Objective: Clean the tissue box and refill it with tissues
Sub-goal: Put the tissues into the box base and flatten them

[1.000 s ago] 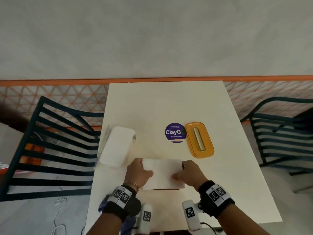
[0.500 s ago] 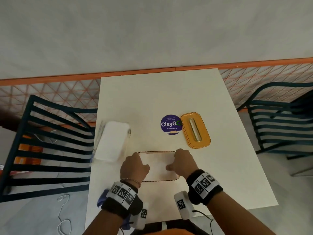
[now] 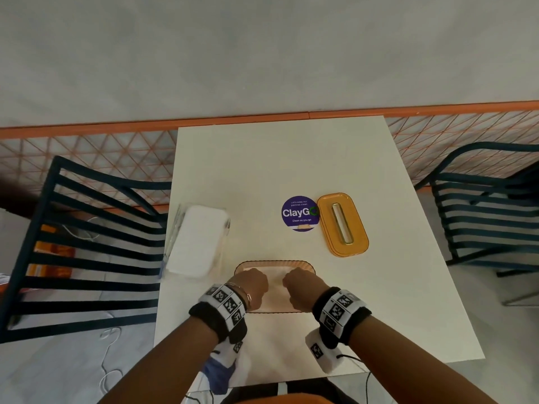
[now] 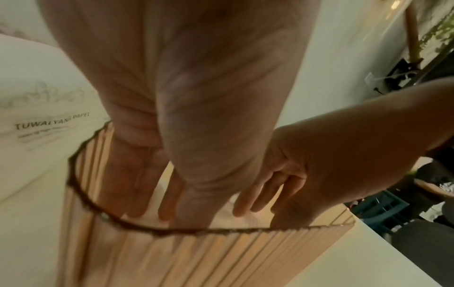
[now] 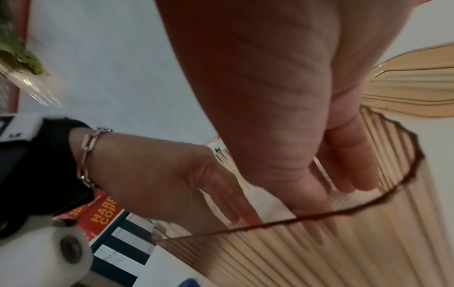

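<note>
Where lettering can be read: "ClayGo" with "Clean as you go" on purple round sticker [image 3: 300, 213]; "TUWALYANG PAPEL" on white tissue pack [image 4: 36, 124]; "HARD COPY" on an orange item [image 5: 102, 210] seen below counter level in right wrist view. Tissue box [image 3: 274, 266], amber and ribbed, open-topped, near front edge of white counter [image 3: 277, 158]. Left hand [image 3: 252, 287] and right hand [image 3: 302, 287] both down inside box, fingers [image 4: 137, 196] straight and relaxed, pressing white tissues [image 5: 267, 207] within, grasping nothing. Amber slotted lid [image 3: 342, 225] apart from box, just right of sticker. Tissue pack left of box, near counter's left edge. Dark slatted chairs [image 3: 87, 243] on either side. Nothing between hands and box.
</note>
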